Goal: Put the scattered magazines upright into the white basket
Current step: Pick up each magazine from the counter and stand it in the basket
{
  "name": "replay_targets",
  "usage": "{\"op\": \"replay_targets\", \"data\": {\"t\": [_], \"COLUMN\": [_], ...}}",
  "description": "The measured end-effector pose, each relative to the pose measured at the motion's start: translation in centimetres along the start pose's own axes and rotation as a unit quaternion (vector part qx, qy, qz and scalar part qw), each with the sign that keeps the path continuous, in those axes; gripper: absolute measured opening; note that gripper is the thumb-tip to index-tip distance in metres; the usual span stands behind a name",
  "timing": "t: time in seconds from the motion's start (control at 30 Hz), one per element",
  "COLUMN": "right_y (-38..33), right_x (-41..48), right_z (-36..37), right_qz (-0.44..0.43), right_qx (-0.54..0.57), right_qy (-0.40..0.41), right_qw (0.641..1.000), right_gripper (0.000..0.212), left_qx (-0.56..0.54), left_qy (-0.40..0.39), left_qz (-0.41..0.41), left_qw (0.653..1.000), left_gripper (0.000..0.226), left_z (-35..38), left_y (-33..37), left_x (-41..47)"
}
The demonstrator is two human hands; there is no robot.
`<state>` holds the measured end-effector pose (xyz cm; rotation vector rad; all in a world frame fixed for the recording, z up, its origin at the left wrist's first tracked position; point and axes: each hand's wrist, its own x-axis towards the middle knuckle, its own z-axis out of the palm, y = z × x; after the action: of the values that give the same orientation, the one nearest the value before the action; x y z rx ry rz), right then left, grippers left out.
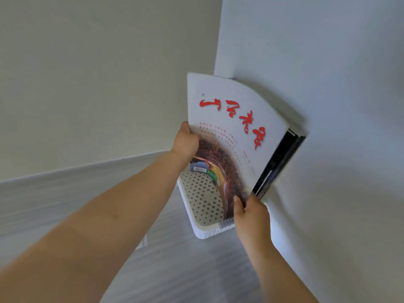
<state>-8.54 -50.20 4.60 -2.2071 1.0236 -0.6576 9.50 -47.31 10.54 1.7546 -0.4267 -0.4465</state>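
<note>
Grey wood-look floor (65, 204) and pale wall (87, 73) at far left, bare of magazines as far as visible. Left hand (185, 141) next, curled round the near edge of a white-covered magazine (231, 127) with red brush lettering, thumb on the cover, other fingers hidden behind. Below it, white perforated basket (201, 206) on the floor, tight against a white panel (328, 106). Magazine tilted, lower end already inside the basket, cover bowing under the two-handed hold. Right hand (251, 213) further along, pinching the lower corner, thumb on the cover. Behind, dark-edged magazines (282, 158) standing upright against the panel, apparently in the basket. Step in hand, by the look of it: seating this issue upright. Next move likely calls for straightening the cover, sliding it down alongside the dark stack, then letting go without a slump.
</note>
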Motion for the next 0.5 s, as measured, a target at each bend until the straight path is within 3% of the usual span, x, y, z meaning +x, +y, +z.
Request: {"op": "replay_targets", "data": {"t": [0.13, 0.23, 0.4, 0.5], "right_y": [-0.2, -0.3, -0.1, 0.0], "right_x": [0.3, 0.4, 0.4, 0.1], "right_z": [0.4, 0.5, 0.5, 0.1], "right_qz": [-0.014, -0.013, -0.018, -0.025], "right_qx": [-0.053, -0.067, -0.026, 0.0], "right_qy": [0.004, 0.016, 0.047, 0.087], "right_qw": [0.998, 0.998, 0.998, 0.996], "right_gripper": [0.025, 0.025, 0.026, 0.028], "left_qx": [0.013, 0.047, 0.012, -0.007], "left_qy": [-0.017, -0.02, -0.058, -0.092], "left_qz": [-0.056, -0.051, -0.016, -0.027], "left_qw": [0.998, 0.997, 0.998, 0.995], "left_gripper": [0.037, 0.036, 0.071, 0.08], "left_z": [0.1, 0.4, 1.2, 1.5], "left_y": [-1.5, -1.9, -1.7, -2.2], "left_x": [0.5, 0.4, -0.3, -1.4]}}
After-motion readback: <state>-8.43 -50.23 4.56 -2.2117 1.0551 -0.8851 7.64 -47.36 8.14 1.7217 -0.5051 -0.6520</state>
